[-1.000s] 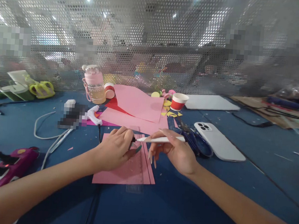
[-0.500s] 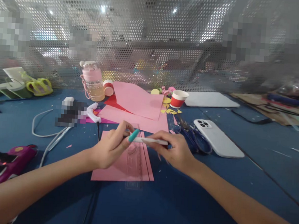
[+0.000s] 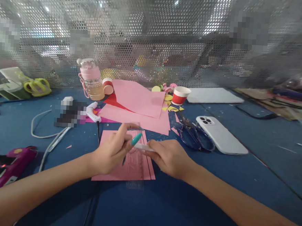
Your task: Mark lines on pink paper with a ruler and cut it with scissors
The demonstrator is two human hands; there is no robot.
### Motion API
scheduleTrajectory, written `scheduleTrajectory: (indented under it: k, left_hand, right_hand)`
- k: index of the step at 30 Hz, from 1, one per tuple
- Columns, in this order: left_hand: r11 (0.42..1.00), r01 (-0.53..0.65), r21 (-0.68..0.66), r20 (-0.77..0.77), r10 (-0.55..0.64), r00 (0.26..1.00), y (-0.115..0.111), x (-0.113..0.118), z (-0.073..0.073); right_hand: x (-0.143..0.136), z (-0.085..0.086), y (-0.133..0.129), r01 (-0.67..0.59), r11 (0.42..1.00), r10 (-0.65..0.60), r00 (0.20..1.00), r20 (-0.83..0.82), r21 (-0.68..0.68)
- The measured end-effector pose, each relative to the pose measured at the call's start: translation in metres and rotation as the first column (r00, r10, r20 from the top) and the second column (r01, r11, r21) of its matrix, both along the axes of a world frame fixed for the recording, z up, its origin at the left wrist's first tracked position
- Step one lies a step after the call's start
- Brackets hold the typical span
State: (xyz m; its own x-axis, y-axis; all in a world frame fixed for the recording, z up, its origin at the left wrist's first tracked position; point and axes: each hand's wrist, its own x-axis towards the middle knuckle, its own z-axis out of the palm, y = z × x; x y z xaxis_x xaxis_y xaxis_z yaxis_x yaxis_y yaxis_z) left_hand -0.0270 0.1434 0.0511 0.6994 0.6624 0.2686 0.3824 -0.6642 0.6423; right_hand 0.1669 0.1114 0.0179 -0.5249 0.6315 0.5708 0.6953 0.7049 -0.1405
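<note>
Right hand [image 3: 172, 160] shifted, fingers curled round one white pen [image 3: 143, 147], your left hand [image 3: 112, 150] pinching its other end, one ruler [image 3: 136, 168] beneath, two cups [image 3: 181, 96] beyond.

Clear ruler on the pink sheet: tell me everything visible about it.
The clear ruler is long and flat, looks like transparent plastic, with fine marks along its right-hand edge and a round pattern partway up. It lies flat on the pink sheet, pointing away from the wearer, its near end past the sheet's edge over the blue tabletop. The left hand and white pen partly hide it; hand contact is unclear.
</note>
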Motion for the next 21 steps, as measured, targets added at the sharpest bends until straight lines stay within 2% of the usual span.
scheduleTrajectory:
  k: [2, 3, 5, 7, 8, 9, 11, 14, 17, 19, 21]
  left_hand:
    - [0.98, -0.112, 0.165, -0.086, 0.128, 0.988, 0.008, -0.001, 0.005]
    - [0.951, -0.174, 0.256, -0.148, 0.216, 0.965, 0.013, -0.003, 0.007]
    - [0.895, -0.263, 0.359, -0.318, 0.383, 0.867, 0.022, -0.01, 0.011]
    - [0.913, -0.259, 0.315, -0.531, 0.395, 0.75, 0.032, -0.019, 0.013]
    - [0.926, -0.242, 0.291, -0.591, 0.373, 0.715, 0.036, -0.023, 0.013]
    - [0.933, -0.236, 0.272, -0.625, 0.358, 0.694, 0.04, -0.027, 0.013]
    - [0.938, -0.265, 0.225, -0.639, 0.347, 0.686, 0.046, -0.031, 0.013]
    - [0.936, -0.338, 0.097, -0.63, 0.321, 0.707, 0.05, -0.032, 0.014]
    - [0.927, -0.373, -0.044, -0.601, 0.273, 0.751, 0.054, -0.031, 0.013]
    - [0.92, -0.386, -0.073, -0.548, 0.286, 0.786, 0.057, -0.029, 0.012]
    - [0.92, -0.389, -0.036, -0.455, 0.332, 0.826, 0.06, -0.027, 0.013]
  right_hand:
    - [0.008, 0.002, 0.01, 0.104, 0.993, -0.106, 0.994, -0.028, -0.056]
    - [0.013, 0.002, 0.016, 0.189, 0.976, -0.195, 0.98, -0.042, -0.105]
    - [0.024, 0.003, 0.027, 0.402, 0.891, -0.419, 0.907, -0.042, -0.211]
    - [0.034, 0.003, 0.038, 0.596, 0.757, -0.617, 0.787, 0.007, -0.266]
    - [0.038, 0.002, 0.043, 0.67, 0.689, -0.69, 0.723, 0.032, -0.275]
    - [0.042, 0.002, 0.047, 0.712, 0.643, -0.733, 0.679, 0.044, -0.283]
    - [0.047, -0.001, 0.052, 0.733, 0.601, -0.77, 0.638, 0.014, -0.318]
    - [0.051, -0.007, 0.057, 0.697, 0.604, -0.775, 0.626, -0.083, -0.386]
    - [0.052, -0.013, 0.062, 0.66, 0.634, -0.758, 0.633, -0.157, -0.404]
    - [0.052, -0.014, 0.065, 0.617, 0.677, -0.725, 0.653, -0.221, -0.401]
    - [0.051, -0.015, 0.067, 0.577, 0.721, -0.686, 0.673, -0.277, -0.383]
